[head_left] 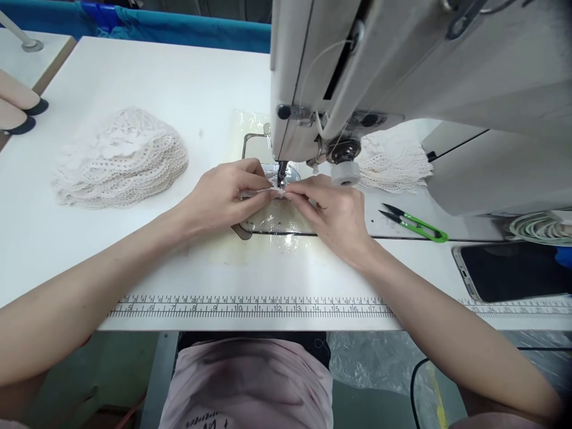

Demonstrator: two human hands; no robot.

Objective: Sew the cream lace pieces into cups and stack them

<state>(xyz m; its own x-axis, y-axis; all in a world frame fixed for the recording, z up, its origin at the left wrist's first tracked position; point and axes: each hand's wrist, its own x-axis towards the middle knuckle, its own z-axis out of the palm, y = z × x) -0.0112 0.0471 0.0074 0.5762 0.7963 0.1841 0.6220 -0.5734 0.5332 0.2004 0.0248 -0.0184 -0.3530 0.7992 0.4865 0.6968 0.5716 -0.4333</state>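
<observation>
A small white lace piece (pixel 273 191) lies under the presser foot (pixel 281 177) of a grey sewing machine (pixel 402 65). My left hand (pixel 227 193) pinches the lace from the left, fingers closed on its edge. From the right, my right hand (pixel 333 211) pinches the same piece with its fingertips just below the needle. Both hands rest over the metal needle plate (pixel 268 223), which is covered with clear film.
A heap of white lace pieces (pixel 120 158) lies at the left of the white table (pixel 134 77). More lace (pixel 393 164) sits behind the machine. Green thread snips (pixel 415 223) and a phone (pixel 509 271) lie at the right. A printed ruler (pixel 250 307) runs along the front edge.
</observation>
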